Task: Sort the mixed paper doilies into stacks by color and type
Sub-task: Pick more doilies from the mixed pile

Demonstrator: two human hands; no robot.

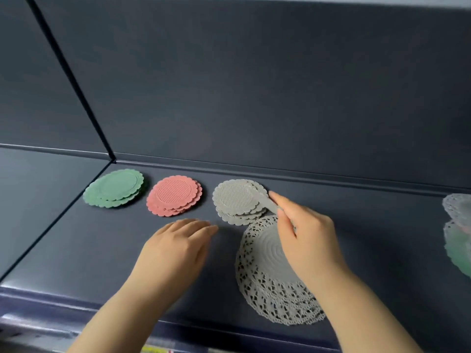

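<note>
Pinching ribbed scalloped doily (263, 200) w/ rt hand (308, 238) (lacy doily (270, 289) beneath).

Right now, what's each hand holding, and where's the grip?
The right hand pinches a small grey doily by its right edge, over the grey stack. The left hand holds nothing.

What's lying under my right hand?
A large grey lace doily lies flat on the table. The right hand and forearm cover its middle and right side, so anything there is hidden. That hand pinches a small grey doily.
</note>
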